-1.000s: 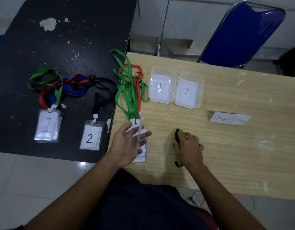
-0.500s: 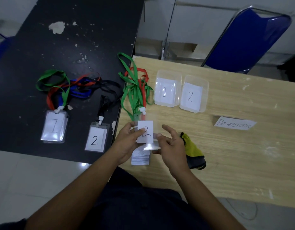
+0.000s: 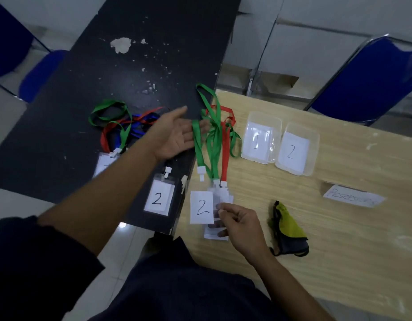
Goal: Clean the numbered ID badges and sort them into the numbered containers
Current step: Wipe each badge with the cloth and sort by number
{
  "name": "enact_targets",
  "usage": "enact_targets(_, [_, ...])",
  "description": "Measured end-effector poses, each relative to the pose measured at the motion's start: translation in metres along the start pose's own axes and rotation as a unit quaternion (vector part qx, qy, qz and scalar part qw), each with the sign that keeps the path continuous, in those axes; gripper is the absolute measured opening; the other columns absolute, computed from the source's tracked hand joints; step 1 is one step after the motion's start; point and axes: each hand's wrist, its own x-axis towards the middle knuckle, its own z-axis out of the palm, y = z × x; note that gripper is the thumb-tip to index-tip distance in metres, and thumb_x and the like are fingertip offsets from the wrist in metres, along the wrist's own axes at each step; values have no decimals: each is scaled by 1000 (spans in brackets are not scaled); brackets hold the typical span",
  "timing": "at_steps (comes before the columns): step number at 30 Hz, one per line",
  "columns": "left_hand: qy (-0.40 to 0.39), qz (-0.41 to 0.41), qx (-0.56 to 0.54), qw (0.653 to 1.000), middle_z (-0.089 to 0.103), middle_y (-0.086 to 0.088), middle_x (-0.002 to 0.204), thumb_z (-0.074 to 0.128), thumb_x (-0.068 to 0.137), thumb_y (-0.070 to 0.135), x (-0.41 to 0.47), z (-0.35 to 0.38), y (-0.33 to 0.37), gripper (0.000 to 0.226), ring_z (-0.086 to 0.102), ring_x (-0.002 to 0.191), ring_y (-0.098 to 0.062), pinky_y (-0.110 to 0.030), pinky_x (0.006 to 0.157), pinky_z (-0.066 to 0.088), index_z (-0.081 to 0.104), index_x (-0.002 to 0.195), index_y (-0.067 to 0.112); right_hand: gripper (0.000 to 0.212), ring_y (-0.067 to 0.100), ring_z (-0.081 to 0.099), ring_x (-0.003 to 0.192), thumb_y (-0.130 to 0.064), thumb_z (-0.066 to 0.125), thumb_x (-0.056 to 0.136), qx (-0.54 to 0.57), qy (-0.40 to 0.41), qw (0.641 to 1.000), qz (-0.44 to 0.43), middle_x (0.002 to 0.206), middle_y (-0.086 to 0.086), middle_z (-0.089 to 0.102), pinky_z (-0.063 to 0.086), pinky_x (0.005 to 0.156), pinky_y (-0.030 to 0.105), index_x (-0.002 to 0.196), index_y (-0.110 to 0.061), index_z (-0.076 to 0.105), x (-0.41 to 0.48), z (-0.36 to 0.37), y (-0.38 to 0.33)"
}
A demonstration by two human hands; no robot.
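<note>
right hand point(image 3: 239, 225) pinches the edge of a card marked 2 point(image 3: 201, 207) over a stack of badges point(image 3: 215, 234) at the wooden table point(image 3: 339, 262)'s near-left corner, a yellow-green cloth point(image 3: 289, 230) just beside it, while the left hand point(image 3: 175, 135), palm up with fingers straight, lies at the green lanyards point(image 3: 212, 140) left of container 1 point(image 3: 265, 114) and container 2 point(image 3: 316, 140).

The place looks like an office reception area. A handwritten paper sign point(image 3: 353, 196) on a light wooden desk point(image 3: 339, 256) appears to read "Resepsionis". Blue metal-framed chairs point(image 3: 371, 84) stand on a pale tiled floor point(image 3: 12, 205).
</note>
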Motion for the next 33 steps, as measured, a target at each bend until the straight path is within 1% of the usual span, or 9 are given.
enact_targets(7, [35, 100, 42, 994, 68, -19, 122, 42, 104, 36, -16, -24, 84, 68, 67, 112, -29, -45, 97, 54, 12, 153, 0, 18, 23, 74, 75, -4, 52, 99, -24, -37, 999, 27, 86, 4, 75, 56, 58, 30, 101, -8, 70, 12, 52, 8])
enact_targets(10, [41, 116, 95, 988, 69, -17, 121, 42, 104, 36, -19, -33, 110, 71, 69, 108, -28, -43, 91, 56, 9, 154, -1, 19, 24, 74, 73, -4, 51, 99, -35, -38, 998, 44, 85, 3, 75, 55, 56, 27, 97, -11, 68, 20, 74, 15])
enact_targets(15, [39, 120, 162, 979, 68, -14, 125, 43, 103, 37, -12, -43, 136, 38, 68, 111, -27, -45, 104, 49, 50, 131, 11, 16, 26, 73, 76, -8, 55, 96, -88, -12, 995, 55, 89, 8, 74, 60, 61, 35, 101, -9, 70, 40, 98, 33])
enact_targets(21, [60, 81, 231, 968, 72, -10, 115, 48, 103, 34, 20, -49, 121, 38, 70, 99, -21, -38, 93, 56, 49, 133, 11, 25, 14, 70, 69, -11, 58, 95, -79, 47, 994, 67, 80, -4, 72, 62, 63, 35, 83, -27, 73, 66, 122, 40])
enact_targets(25, [68, 40, 266, 961, 71, -8, 112, 48, 103, 31, 40, -60, 95, 36, 69, 89, -17, -31, 78, 57, 53, 132, 10, 20, 22, 72, 76, -16, 58, 96, -118, 64, 988, 82, 91, 3, 74, 61, 73, 42, 110, -13, 72, 80, 134, 48])
enact_targets(27, [72, 10, 281, 957, 70, -6, 112, 46, 103, 32, 46, -67, 81, 28, 67, 87, -15, -25, 69, 55, 57, 123, 14, 21, 21, 71, 74, -16, 59, 95, -152, 79, 983, 68, 93, 4, 74, 60, 72, 29, 111, -12, 72, 82, 138, 52])
enact_targets(29, [75, -16, 300, 951, 70, -5, 113, 46, 103, 32, 51, -76, 66, 23, 66, 90, -15, -27, 76, 50, 59, 115, 17, 19, 12, 65, 77, -17, 61, 94, -212, 102, 971, 34, 97, -1, 73, 47, 65, 4, 109, -14, 73, 81, 142, 54])
enact_targets(30, [78, -24, 306, 948, 70, -5, 114, 47, 102, 32, 52, -80, 60, 22, 65, 92, -17, -29, 82, 46, 59, 114, 18, 19, 8, 62, 79, -18, 62, 93, -226, 110, 968, 22, 97, -1, 72, 42, 62, -1, 108, -14, 73, 80, 143, 54])
enact_targets(33, [101, -30, 314, 944, 69, -8, 118, 51, 101, 28, 56, -91, 39, 28, 63, 107, -25, -31, 86, 47, 60, 122, 12, 19, 9, 61, 77, -22, 60, 95, -266, 112, 957, -5, 94, 1, 72, 45, 65, 10, 106, -12, 73, 73, 146, 53])
